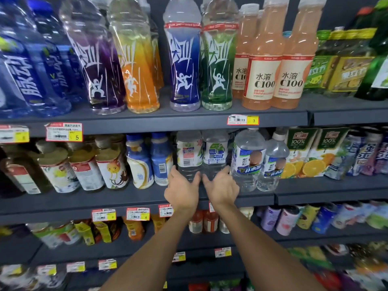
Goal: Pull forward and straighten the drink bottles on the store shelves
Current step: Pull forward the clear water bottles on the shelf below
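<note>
Two clear bottles stand side by side on the middle shelf (134, 203). My left hand (182, 191) grips the base of the pink-labelled clear bottle (188, 153). My right hand (221, 189) grips the base of the blue-labelled clear bottle (215, 153). Both bottles stand upright, set back a little from the shelf's front edge. Their lower parts are hidden behind my fingers.
Two larger clear water bottles (247, 158) stand tilted just right of my right hand, with orange juice cartons (315, 152) beyond. Blue-and-white bottles (150, 160) stand to the left. The top shelf holds tall sports drinks (182, 59) and C100 bottles (264, 59).
</note>
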Available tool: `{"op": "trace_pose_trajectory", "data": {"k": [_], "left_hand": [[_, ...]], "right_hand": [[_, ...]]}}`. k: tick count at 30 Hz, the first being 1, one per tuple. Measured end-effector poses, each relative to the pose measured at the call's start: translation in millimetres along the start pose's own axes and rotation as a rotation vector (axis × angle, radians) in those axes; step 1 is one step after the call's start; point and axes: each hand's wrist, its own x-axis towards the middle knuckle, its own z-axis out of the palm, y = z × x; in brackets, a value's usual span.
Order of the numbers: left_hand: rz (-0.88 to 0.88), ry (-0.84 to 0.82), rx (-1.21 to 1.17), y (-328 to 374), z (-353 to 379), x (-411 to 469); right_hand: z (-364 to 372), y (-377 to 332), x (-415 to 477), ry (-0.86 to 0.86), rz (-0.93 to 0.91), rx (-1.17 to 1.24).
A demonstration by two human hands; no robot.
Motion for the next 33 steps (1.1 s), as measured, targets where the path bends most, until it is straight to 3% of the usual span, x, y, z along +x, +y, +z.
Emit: {"op": "trace_pose_trajectory", "data": {"k": [11,24,33], "left_hand": [[0.017,0.045,-0.001,8,-6,5],[0.065,0.06,0.048,30,-14,23],[0.094,0.075,0.048,22,-20,21]], "right_hand": [[-4,-8,3,0.089,-0.002,0.074],[-19,-15,11,0.024,0.004,0.217],[-21,-15,-7,0.063,-0.025,0.175]]}}
